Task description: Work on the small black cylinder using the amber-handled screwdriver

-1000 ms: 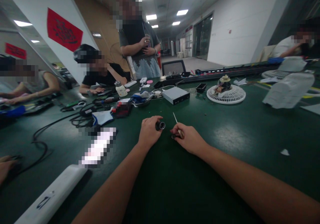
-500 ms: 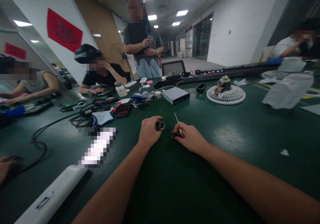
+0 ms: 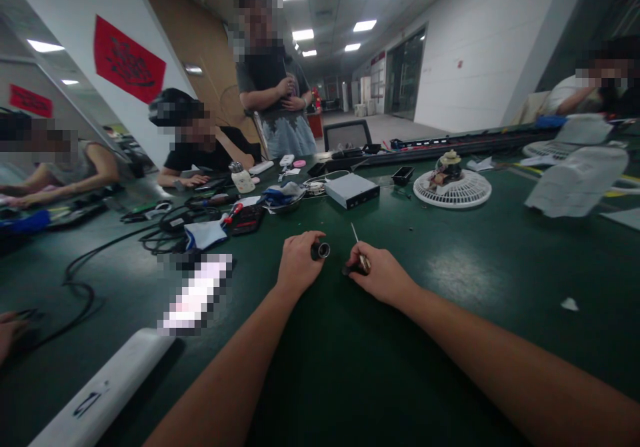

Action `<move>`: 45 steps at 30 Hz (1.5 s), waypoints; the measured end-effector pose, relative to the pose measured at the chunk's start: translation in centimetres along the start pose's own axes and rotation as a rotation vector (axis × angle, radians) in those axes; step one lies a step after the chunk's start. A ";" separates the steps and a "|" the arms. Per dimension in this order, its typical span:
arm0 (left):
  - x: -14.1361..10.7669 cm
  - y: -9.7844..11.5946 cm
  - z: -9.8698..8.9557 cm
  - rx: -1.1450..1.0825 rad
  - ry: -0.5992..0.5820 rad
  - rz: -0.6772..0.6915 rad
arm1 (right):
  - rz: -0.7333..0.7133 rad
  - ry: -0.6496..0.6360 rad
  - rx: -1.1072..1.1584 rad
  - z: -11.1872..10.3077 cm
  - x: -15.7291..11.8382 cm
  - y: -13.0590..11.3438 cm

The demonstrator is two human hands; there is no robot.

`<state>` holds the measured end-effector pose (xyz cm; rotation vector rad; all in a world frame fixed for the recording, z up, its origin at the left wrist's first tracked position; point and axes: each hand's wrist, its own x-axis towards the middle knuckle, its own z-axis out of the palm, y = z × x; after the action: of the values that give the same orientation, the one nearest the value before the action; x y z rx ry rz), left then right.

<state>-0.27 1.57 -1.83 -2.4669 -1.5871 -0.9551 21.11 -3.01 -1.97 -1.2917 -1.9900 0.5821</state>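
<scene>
A left hand (image 3: 300,265) and a right hand (image 3: 383,275) are held low over a dark green tabletop (image 3: 340,380), a little apart. A short, dark cylindrical fitting (image 3: 321,251) is grasped in the left hand, with clenched fingers (image 3: 304,246) wrapped around it and its open end showing beyond them. A small screwdriver (image 3: 355,235) is pinched by the right hand's fingers (image 3: 361,255), its thin metal shaft pointing away from the wrist. Beyond the hands, a silver metal box (image 3: 352,190) is placed on the tabletop, with a white round fan guard (image 3: 453,194) farther right. To the left, a blue-and-white cloth (image 3: 206,236) lies beside tangled black cables (image 3: 170,227), near a black case (image 3: 246,220) holding a red-handled tool. A pixelated object (image 3: 195,294) and a long white bar (image 3: 105,390) are placed nearer, left of the arms. A standing person (image 3: 273,94) is seen past the far edge, and another person's hand (image 3: 7,334) enters at the left edge.
</scene>
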 end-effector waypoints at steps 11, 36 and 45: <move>0.0 -0.3 0.0 -0.028 -0.008 -0.013 | 0.150 0.278 -0.092 -2.2 1.0 2.1; 0.0 -0.3 0.0 -0.037 -0.044 -0.033 | 0.041 0.052 -0.033 -3.1 1.5 5.2; 0.0 -0.2 -0.1 -0.023 -0.053 -0.033 | 0.033 -0.100 -0.052 -4.4 1.1 3.8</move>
<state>-0.48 1.66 -1.81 -2.5092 -1.6472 -0.9252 26.39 -0.51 -1.30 -1.3526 -2.0807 0.6255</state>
